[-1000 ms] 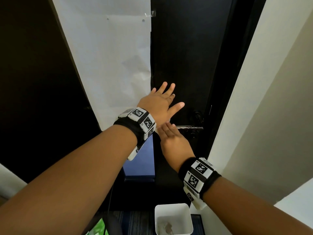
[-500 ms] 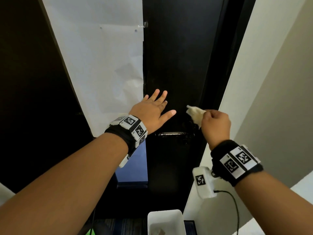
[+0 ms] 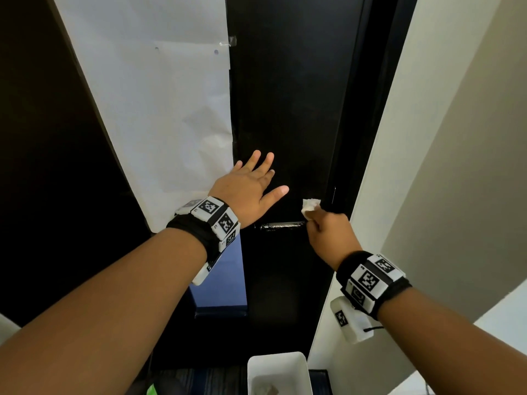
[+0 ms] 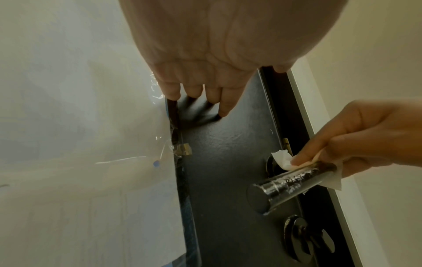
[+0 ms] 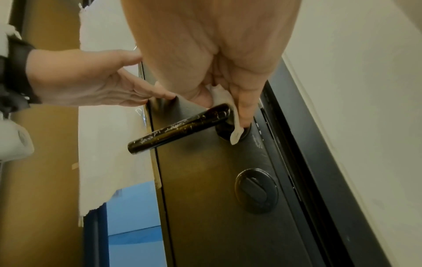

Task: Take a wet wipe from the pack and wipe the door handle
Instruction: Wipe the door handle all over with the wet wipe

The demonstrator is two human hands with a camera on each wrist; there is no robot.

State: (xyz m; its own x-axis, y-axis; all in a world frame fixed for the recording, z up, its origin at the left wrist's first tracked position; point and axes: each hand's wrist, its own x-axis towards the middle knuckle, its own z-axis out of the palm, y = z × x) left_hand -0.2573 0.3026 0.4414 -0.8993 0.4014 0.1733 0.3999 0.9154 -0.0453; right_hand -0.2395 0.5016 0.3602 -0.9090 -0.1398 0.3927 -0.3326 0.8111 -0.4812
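1. Right hand (image 3: 328, 232) pinches the wet wipe (image 4: 283, 159) around the lever door handle (image 4: 294, 180), at its pivot end.
2. Left hand (image 3: 248, 189), fingers spread, braces flat on the door (image 3: 285, 109) beyond it.
3. Wiping step; next, probably draw the wipe leftward along the lever.

Dark cylindrical metal door handle (image 4: 294, 182): glossy, reflective, finish flecked with pale scuffs along its length. White wet wipe (image 4: 284, 160): soft, crumpled, fibrous sheet, matt; black door panel (image 4: 228, 144): faintly pebbled paint with a low sheen. White paper sheet (image 3: 159, 109) on the door: matt, creased, fixed with shiny clear tape; round dark lock plate (image 5: 256, 190): smooth, semi-matt.
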